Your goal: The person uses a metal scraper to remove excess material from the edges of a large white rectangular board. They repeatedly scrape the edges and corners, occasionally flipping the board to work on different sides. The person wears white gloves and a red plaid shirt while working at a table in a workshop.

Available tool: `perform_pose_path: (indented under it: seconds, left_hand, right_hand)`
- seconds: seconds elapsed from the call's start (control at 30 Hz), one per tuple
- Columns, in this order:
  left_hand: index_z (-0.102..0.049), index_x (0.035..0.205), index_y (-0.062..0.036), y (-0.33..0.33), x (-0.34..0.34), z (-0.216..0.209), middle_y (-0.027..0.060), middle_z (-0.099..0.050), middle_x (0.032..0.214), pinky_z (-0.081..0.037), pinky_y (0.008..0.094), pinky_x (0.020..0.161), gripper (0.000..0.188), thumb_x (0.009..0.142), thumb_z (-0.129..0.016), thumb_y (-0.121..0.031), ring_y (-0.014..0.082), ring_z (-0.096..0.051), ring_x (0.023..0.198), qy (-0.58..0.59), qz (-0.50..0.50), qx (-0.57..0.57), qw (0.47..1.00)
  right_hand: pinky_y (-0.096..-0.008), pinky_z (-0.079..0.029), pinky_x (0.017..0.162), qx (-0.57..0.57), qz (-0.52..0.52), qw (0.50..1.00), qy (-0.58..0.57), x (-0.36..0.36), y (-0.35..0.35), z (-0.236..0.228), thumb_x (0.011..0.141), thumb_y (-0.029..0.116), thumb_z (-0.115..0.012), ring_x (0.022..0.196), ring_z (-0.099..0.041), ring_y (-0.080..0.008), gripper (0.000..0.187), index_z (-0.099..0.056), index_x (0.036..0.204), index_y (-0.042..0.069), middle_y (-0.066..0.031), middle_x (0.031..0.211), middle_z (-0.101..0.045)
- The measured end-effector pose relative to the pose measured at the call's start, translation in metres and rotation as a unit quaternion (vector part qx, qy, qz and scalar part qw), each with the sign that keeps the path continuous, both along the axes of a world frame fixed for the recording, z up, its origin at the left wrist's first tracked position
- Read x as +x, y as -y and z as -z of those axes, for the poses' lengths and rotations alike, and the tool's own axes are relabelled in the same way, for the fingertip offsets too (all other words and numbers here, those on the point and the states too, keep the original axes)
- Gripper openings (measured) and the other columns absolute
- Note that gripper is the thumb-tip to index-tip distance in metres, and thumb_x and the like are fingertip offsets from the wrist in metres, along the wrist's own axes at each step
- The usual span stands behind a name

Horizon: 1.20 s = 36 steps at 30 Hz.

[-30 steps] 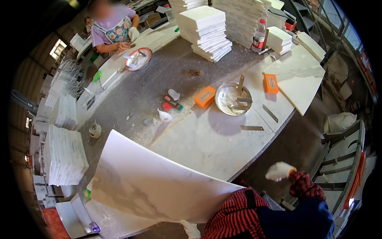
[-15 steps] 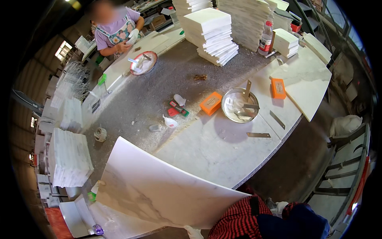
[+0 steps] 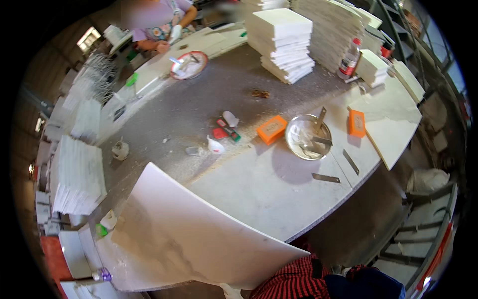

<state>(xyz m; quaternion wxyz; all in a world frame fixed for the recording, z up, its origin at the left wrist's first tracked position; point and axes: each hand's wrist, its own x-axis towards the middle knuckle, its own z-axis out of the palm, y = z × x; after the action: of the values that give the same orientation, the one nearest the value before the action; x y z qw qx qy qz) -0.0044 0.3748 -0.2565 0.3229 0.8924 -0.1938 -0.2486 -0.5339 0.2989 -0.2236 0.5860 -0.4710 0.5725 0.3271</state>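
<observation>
Left hand (image 3: 230,291), white-gloved, touches the near edge of a veined white slab (image 3: 184,229) tilted over the near end of the worktable (image 3: 199,94); its grip cannot be told, nor that of the right hand (image 3: 344,271), mostly hidden by clothing (image 3: 366,285). Beyond the slab, a steel bowl (image 3: 308,158) of white paste (image 3: 298,135) sits between 2 orange boxes (image 3: 272,130), 2 flat blades (image 3: 326,178) near it. Farther out: tile stack (image 3: 282,45), 1 co-worker (image 3: 167,20) across the worktable.
</observation>
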Motion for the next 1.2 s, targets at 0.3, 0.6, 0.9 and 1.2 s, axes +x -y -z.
perform_pose_path:
  seconds: [0.3,0.6,0.9,1.2]
  left_hand:
    - [-0.073,0.12,-0.003,-0.017,-0.014,-0.002,0.0048,-0.066,0.077,-0.049,0.0323,0.062,0.055,0.106,-0.048,-0.05,0.0181,-0.055,0.061,-0.015,-0.044,-0.022,0.999]
    - [-0.072,0.121,-0.0025,0.007,-0.022,0.005,0.0053,-0.067,0.079,-0.05,0.0322,0.064,0.055,0.106,-0.049,-0.051,0.0181,-0.057,0.063,-0.066,-0.064,-0.056,0.994]
    - [-0.069,0.101,0.0001,0.033,0.044,-0.169,0.0097,-0.073,0.092,-0.054,0.0313,0.076,0.036,0.1,-0.066,-0.035,0.0141,-0.066,0.083,-0.025,0.034,0.041,0.998]
    - [-0.043,0.152,-0.0042,0.141,0.178,-0.204,0.0089,-0.049,0.15,-0.04,0.0379,0.111,0.065,0.105,-0.052,-0.048,0.022,-0.049,0.134,-0.196,-0.075,-0.393,0.895]
  right_hand:
    - [-0.0326,-0.052,0.096,-0.064,0.065,0.975,0.201,0.063,0.185,0.024,0.101,0.047,-0.061,0.11,-0.066,-0.0245,0.06,-0.057,0.141,0.002,-0.015,0.123,-0.069]
    - [-0.0311,-0.05,0.08,-0.115,0.099,0.929,0.339,0.192,0.191,-0.094,0.1,0.04,-0.052,0.088,-0.059,-0.0151,0.049,-0.067,0.128,0.002,-0.0054,0.104,-0.07]
    - [-0.03,-0.043,0.063,-0.211,0.296,0.883,0.298,0.223,0.16,-0.07,0.102,0.04,-0.059,0.072,-0.051,-0.009,0.048,-0.07,0.092,-0.005,0.0012,0.078,-0.063]
    - [-0.0333,-0.042,0.061,-0.279,0.286,0.875,0.272,0.234,0.152,-0.074,0.102,0.05,-0.054,0.065,-0.049,-0.0136,0.057,-0.063,0.079,-0.001,-0.0033,0.068,-0.057]
